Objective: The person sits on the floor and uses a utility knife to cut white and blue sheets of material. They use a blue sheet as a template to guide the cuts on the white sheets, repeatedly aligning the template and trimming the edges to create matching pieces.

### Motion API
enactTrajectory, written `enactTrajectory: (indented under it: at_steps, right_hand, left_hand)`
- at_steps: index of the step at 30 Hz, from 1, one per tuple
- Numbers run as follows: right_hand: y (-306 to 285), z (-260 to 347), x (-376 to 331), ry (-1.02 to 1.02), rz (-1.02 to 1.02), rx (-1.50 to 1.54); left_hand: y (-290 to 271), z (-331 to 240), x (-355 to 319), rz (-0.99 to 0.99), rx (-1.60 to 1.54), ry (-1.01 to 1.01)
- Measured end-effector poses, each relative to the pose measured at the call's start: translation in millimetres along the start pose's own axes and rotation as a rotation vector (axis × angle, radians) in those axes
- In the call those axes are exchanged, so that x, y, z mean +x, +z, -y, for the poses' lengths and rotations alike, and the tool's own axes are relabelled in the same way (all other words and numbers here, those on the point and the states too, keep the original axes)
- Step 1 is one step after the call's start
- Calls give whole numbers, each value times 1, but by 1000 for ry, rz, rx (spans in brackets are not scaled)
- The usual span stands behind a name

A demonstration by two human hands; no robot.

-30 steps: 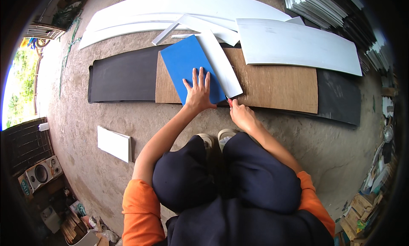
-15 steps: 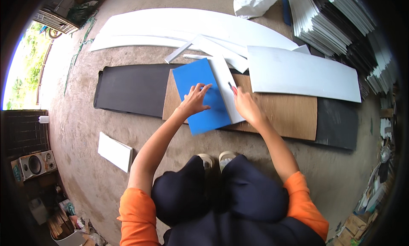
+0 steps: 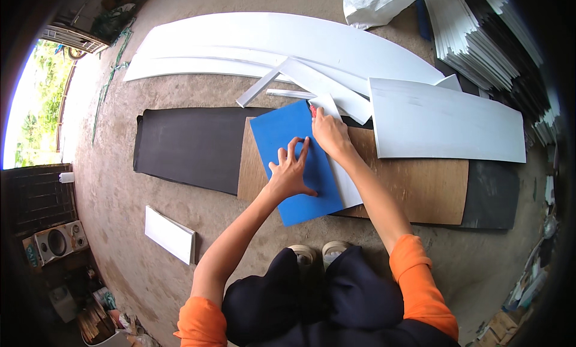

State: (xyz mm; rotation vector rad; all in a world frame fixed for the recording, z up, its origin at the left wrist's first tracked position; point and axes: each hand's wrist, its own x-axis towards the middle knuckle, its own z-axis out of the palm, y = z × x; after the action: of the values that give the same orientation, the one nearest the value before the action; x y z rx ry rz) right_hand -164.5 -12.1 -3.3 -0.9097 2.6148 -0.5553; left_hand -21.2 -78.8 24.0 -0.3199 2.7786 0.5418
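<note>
A blue rectangular board (image 3: 279, 128) lies aslant in front of me, over a white board (image 3: 347, 188) whose right strip shows past the blue edge. My left hand (image 3: 290, 171) rests on the blue board with fingers spread, holding nothing. Near the far end of the blue board's right edge, my right hand (image 3: 331, 134) is closed around a red utility knife (image 3: 313, 111). The knife's tip is too small to make out. Beneath these boards lies a brown wooden sheet (image 3: 420, 188), itself on a long black sheet (image 3: 192, 144).
A loose white panel (image 3: 447, 122) overlaps the wooden sheet at right. White offcut strips (image 3: 330, 89) and a large white sheet (image 3: 258, 35) lie beyond. A small white stack (image 3: 170, 234) sits on the floor at left. Stacked sheets (image 3: 468, 41) stand at far right.
My right hand has moved away from me with the knife, up to the far part of the blue edge. My left hand stays spread on the blue board. The whole view has shifted slightly.
</note>
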Motion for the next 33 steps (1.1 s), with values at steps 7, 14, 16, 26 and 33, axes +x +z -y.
enactTrajectory:
  at_steps: [7, 14, 16, 26, 33]
  right_hand:
    - [-6, 7, 12, 20, 42, 4]
    - [-19, 11, 6, 79, 181, -26]
    - [-19, 4, -13, 95, 210, -14]
    - [-23, -30, -143, 118, 362, 2]
    - [-35, -10, -144, 264, 437, 22]
  left_hand:
    - [1, 1, 1, -9, -12, 4]
    - [3, -2, 2, 15, -27, -42]
    - [4, -5, 3, 20, -20, -62]
    - [11, -20, -2, -82, -46, -145]
    - [50, -36, -56, -162, 124, 145]
